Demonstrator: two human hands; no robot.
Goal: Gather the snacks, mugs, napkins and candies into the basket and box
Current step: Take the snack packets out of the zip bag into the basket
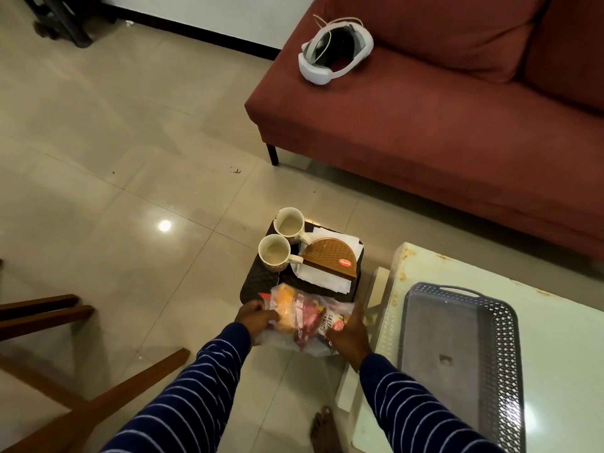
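Note:
A dark perforated basket (258,279) is carried over the floor, and both hands grip its near end. My left hand (256,320) curls round the near left edge. My right hand (348,333) holds the near right edge. Inside stand two cream mugs (289,223) (275,252) at the far left. Beside them lies a brown wicker napkin holder (330,258) on white napkins (322,277). Clear snack packets (302,317) lie across the near end between my hands. No candies can be made out.
A grey perforated tray (457,354) rests on the white table (555,338) at the right. A red sofa (425,125) with a white headset (335,49) stands behind. Wooden chair legs (98,397) reach in at lower left. A bare foot (322,429) is below.

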